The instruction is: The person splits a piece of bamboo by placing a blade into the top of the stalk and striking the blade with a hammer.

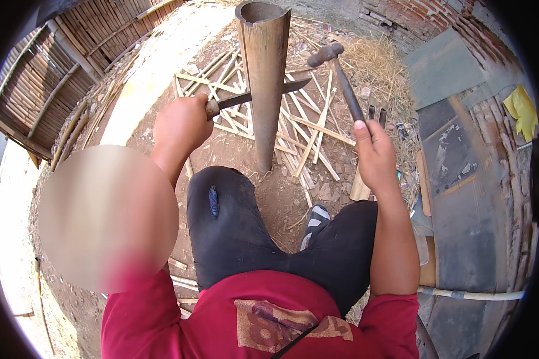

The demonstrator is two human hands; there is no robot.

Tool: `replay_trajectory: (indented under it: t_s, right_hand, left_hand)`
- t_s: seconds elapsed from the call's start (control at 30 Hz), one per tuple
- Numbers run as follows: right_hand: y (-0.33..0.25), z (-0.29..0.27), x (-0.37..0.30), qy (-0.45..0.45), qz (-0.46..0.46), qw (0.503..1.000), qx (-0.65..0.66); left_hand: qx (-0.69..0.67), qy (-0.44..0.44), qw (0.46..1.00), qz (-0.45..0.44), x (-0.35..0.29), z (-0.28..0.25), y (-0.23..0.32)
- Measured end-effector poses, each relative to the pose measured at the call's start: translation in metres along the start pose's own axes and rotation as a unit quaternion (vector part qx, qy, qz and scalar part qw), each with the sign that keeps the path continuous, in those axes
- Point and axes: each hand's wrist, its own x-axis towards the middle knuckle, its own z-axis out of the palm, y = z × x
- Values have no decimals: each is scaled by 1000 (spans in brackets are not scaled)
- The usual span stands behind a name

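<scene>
A thick bamboo pole (261, 66) stands upright on the ground in front of me, its hollow top toward the far edge. My left hand (182, 124) is closed round the wooden handle of a long knife (236, 100). The blade crosses the pole, and its tip shows on the right side. The pole hides the blade's middle, so I cannot tell whether it lies behind the bamboo or in it. At the right, my right hand (378, 157) grips a hammer (347, 88) by its dark handle. The hammer head is raised, apart from blade and pole.
Split bamboo strips (317, 140) lie criss-cross on the dirt around the pole. Straw (380, 66) is heaped at the far right, near dark flat sheets (461, 155) and a yellow cloth or plastic piece (522, 113). A bamboo fence (54, 90) stands at the left. My knees flank the work.
</scene>
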Motion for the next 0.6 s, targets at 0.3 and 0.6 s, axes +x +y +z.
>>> replay_trajectory:
  t_s: [0.3,0.6]
  right_hand:
    - [21,31,-2,-45,1,995,-83]
    - [-18,-15,17,64,2,978,197]
  left_hand:
    - [4,-2,1000,4,-2,-2,6]
    - [12,-12,1000,-6,-3,-5,2]
